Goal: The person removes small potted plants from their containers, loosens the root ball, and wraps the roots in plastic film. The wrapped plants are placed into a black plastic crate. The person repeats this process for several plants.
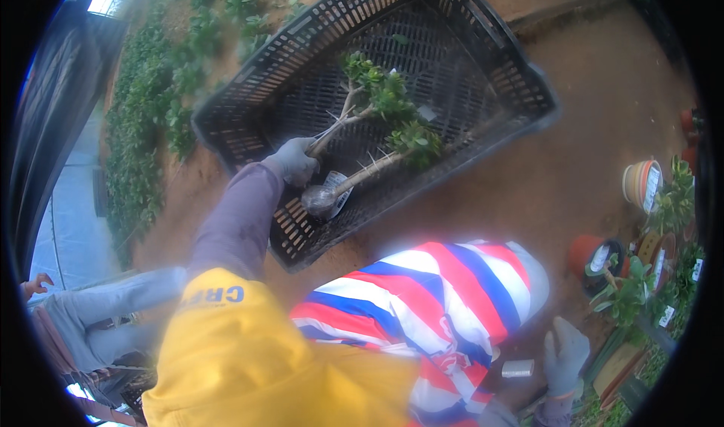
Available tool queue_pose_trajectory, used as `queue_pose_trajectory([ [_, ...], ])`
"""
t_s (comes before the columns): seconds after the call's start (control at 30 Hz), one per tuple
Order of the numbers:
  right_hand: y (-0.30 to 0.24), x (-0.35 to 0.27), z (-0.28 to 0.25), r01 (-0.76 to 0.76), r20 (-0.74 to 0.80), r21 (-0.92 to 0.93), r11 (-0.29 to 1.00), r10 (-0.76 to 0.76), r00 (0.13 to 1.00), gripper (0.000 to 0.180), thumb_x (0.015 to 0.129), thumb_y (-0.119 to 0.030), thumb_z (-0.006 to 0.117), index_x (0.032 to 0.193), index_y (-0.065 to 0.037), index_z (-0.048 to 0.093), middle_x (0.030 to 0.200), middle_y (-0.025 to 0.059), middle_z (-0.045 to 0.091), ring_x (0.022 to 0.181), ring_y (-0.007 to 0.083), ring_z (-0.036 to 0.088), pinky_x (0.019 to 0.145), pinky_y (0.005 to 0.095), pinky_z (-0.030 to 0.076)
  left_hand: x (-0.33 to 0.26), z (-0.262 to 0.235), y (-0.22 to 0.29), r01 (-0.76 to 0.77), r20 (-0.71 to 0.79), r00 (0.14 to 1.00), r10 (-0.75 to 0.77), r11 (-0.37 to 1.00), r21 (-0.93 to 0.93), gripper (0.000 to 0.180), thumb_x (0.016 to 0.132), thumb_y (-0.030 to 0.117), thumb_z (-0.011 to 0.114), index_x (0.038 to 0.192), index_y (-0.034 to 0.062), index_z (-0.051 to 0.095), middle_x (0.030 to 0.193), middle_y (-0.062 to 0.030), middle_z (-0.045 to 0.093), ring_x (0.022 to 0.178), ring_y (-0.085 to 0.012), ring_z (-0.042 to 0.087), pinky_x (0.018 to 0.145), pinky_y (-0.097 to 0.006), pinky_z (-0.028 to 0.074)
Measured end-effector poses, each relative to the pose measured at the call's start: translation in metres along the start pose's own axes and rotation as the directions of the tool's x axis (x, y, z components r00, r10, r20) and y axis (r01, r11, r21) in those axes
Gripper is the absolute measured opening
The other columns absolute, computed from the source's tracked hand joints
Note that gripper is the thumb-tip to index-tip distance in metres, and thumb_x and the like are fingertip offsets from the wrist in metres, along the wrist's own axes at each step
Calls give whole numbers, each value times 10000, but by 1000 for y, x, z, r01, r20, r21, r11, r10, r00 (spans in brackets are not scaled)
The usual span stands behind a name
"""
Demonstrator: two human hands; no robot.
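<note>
Gripping left-hand fingers around thorny plant stem, leafy tip up-right over black crate.

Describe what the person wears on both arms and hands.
The left hand wears a grey work glove. Its forearm is covered by a dull purple-grey sleeve, which emerges from a bright yellow outer garment with dark blue lettering near the cuff. The right hand wears a matching grey glove; its wrist and arm lie mostly out of sight at the lower edge, so that sleeve cannot be made out.
</note>
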State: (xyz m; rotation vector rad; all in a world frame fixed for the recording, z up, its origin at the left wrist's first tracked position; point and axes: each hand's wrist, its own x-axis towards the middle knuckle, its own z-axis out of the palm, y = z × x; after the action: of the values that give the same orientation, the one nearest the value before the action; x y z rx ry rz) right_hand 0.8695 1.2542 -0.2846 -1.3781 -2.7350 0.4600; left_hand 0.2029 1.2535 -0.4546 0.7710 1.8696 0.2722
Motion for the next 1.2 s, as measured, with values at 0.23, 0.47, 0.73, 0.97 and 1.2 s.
queue_pose_trajectory([
  [0.23,-3,-2,0,-55,-38,42,998,57,998,263,851,-120,676,1072,22,671,981,190,699,849,395,661,746,456,523,2,10,1,86,-38,995,-87,995,-44,333,829,-36,658,1147,63,639,825,-36,667,699,-149,630,609,-319,525],
  [0.47,-2,-6,-1,-72,-14,35,997,72,997,253,855,-130,668,1051,29,675,972,197,697,846,394,661,739,454,522,-2,5,6,39,-98,995,-31,996,78,629,782,78,707,1387,89,538,1153,-101,643,1043,-242,620,865,-353,519],
  [0.73,1,-16,-6,-85,-55,38,996,87,995,249,830,-103,684,1045,22,679,970,184,694,848,386,645,755,443,514,3,4,-25,-7,-403,895,193,908,418,838,688,261,776,1441,47,478,1486,-167,457,1394,-325,412,1152,-400,352],
  [0.97,-6,-37,-18,-165,-62,74,984,170,984,290,797,-83,701,1073,1,671,958,178,688,819,378,639,753,451,501,-41,21,73,-372,-761,239,603,781,502,526,833,146,746,1317,21,579,1272,-181,599,1172,-331,575,1032,-412,443],
  [1.2,13,-86,8,-229,100,-28,973,230,968,222,817,-201,676,1009,-89,667,871,76,665,719,272,635,628,407,478,-120,194,274,-864,14,-103,995,-97,494,375,786,-40,703,1155,2,652,1094,-152,661,980,-327,623,845,-400,507],
])
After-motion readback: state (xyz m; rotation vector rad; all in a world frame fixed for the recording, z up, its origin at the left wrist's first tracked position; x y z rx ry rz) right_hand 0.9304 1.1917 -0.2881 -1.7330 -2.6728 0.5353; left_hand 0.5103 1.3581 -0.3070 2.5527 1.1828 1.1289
